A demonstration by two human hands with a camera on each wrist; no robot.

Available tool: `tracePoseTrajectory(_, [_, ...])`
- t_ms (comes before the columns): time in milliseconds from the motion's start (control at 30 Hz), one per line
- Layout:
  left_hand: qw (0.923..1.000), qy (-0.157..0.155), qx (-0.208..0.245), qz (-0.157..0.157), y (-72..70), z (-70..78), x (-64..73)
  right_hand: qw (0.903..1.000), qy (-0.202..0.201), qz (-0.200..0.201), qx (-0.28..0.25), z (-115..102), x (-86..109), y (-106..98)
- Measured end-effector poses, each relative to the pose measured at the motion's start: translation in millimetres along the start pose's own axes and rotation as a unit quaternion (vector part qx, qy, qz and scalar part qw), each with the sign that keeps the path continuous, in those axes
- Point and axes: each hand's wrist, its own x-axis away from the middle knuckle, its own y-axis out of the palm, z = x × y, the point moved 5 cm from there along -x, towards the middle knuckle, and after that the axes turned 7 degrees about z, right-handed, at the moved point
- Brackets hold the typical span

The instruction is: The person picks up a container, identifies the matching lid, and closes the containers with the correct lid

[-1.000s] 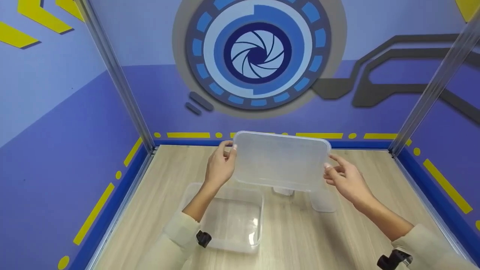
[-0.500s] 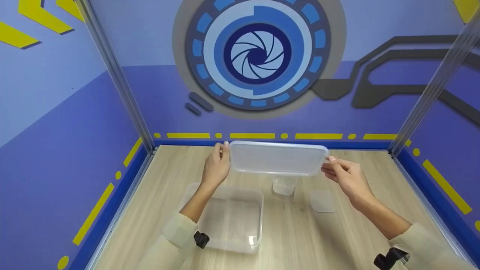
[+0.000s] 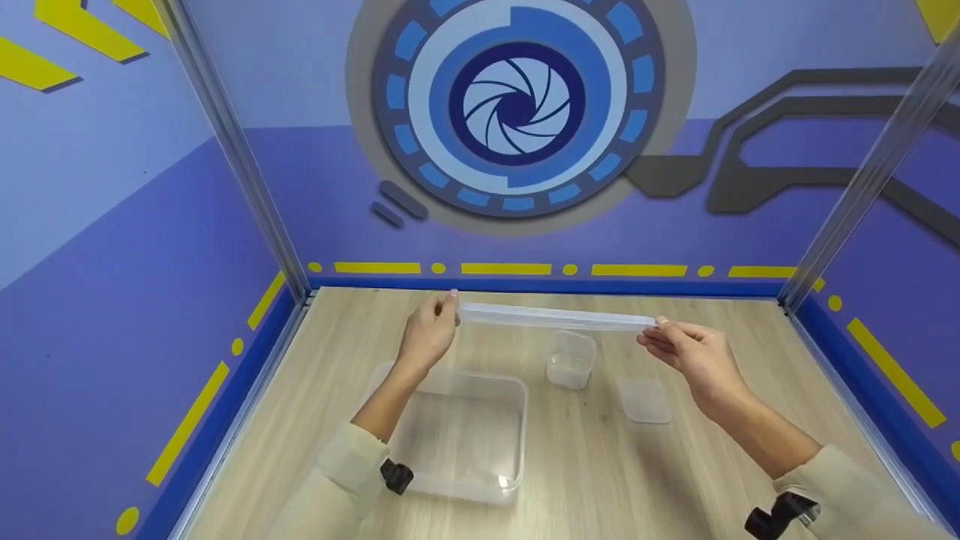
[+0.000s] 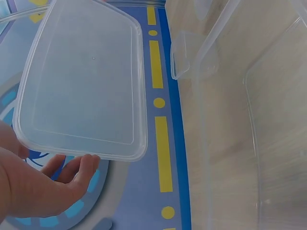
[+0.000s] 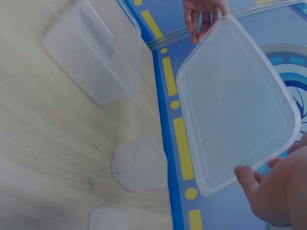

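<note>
Tabletop (image 3: pixel 600 480) below, a lid (image 3: pixel 556 316) spans left fingers (image 3: pixel 449 304) to right fingers (image 3: pixel 673 333).

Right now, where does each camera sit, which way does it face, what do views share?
Head: worn on the head, facing forward and down at left hand, right hand, beige sleeves.
Left wrist: on that wrist, facing the translucent rectangular plastic lid; left hand lower left.
Right wrist: on that wrist, facing the same lid; right hand lower right, left hand top.
Both wrist views share the lid and the large clear rectangular plastic box.
</note>
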Motion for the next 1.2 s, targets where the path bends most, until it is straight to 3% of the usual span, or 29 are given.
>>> tracePoseTrajectory(267, [0.9997, -0.018, 0.002, -0.016, -2.9, -2.5, 4.1, 0.9996, 0.02, 0.013, -0.013, 4.9, 1.2, -2.5])
tracePoseTrajectory(567, [0.9996, -0.007, -0.003, -0.028, 0.8, -9.1, 2.5, 0.9964, 0.007, 0.035, 0.076, 9.1, 1.8, -2.5])
tracePoseTrajectory(733, [0.999, -0.006, -0.024, -0.036, 2.4, -15.9, 1.3, 0.9943, -0.002, 0.026, 0.103, 15.9, 4.1, 1.6])
tracePoseTrajectory(1033, [0.9959, -0.032, -0.063, -0.056, -1.5, -32.9, 2.8, 0.9924, 0.017, 0.003, 0.122, 28.8, 10.5, 18.7])
tracePoseTrajectory(1200, [0.9959, -0.048, -0.037, -0.067, -2.4, -44.8, 6.7, 0.9895, 0.03, -0.018, 0.14, 33.5, 14.6, 25.2])
